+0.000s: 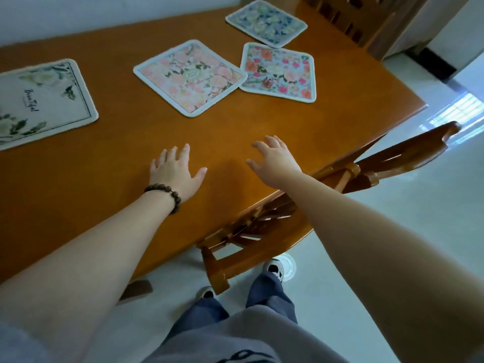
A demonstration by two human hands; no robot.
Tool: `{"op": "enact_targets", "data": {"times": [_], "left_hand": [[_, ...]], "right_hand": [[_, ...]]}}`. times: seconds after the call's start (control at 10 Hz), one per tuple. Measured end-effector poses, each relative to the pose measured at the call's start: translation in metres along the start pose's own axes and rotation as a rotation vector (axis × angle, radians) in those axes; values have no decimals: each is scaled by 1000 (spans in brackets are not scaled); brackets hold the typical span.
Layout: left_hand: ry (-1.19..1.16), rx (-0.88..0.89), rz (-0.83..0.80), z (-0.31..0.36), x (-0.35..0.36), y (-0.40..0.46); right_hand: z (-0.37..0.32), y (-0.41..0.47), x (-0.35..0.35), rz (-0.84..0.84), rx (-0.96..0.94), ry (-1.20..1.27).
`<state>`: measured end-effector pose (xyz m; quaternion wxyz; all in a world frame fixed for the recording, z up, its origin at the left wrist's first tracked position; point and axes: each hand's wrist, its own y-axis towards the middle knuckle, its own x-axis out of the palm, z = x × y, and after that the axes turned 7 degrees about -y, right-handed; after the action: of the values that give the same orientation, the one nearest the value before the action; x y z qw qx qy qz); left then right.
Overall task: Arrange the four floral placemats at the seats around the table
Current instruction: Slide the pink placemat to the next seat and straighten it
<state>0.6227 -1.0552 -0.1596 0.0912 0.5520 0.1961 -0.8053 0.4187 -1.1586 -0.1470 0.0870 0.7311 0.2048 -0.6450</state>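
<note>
Several floral placemats lie on the orange-brown wooden table (262, 127). A white one with green leaves and black script (44, 100) is at the far left. A pale pink one (190, 77) sits in the middle, its corner over a bright red-and-orange one (281, 72). A blue-and-cream one (265, 22) lies at the far end. My left hand (175, 171), with a bead bracelet, hovers open over the bare tabletop. My right hand (275, 159) is beside it, fingers spread, holding nothing. Both hands are short of the mats.
A wooden chair (366, 174) is pushed under the table's right edge near my legs. Another chair (348, 17) stands at the far end. Pale tiled floor (392, 231) lies to the right, and a wall runs behind the table.
</note>
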Motion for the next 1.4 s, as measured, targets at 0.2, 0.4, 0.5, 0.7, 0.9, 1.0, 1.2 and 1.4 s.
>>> {"op": "enact_targets", "data": {"times": [0.2,0.4,0.5,0.7,0.9,1.0,1.2,1.4], "left_hand": [[-18,-177,73,45,13,16],[-40,-291,162,91,24,31],[-38,-329,175,102,27,37],[-58,-401,185,99,21,55],[-62,-405,192,83,15,89],[-80,-399,191,70,7,117],[-110,-399,239,32,-6,200],[-194,-426,241,1,8,284]], "right_hand": [[49,48,-11,-69,-163,9],[88,86,-25,-128,-336,12],[93,103,-28,-146,-386,6],[81,137,-27,-184,-459,-1],[60,173,-22,-183,-473,4],[46,201,-22,-171,-446,27],[23,296,-18,-101,-358,73],[13,386,17,-79,-324,54]]}}
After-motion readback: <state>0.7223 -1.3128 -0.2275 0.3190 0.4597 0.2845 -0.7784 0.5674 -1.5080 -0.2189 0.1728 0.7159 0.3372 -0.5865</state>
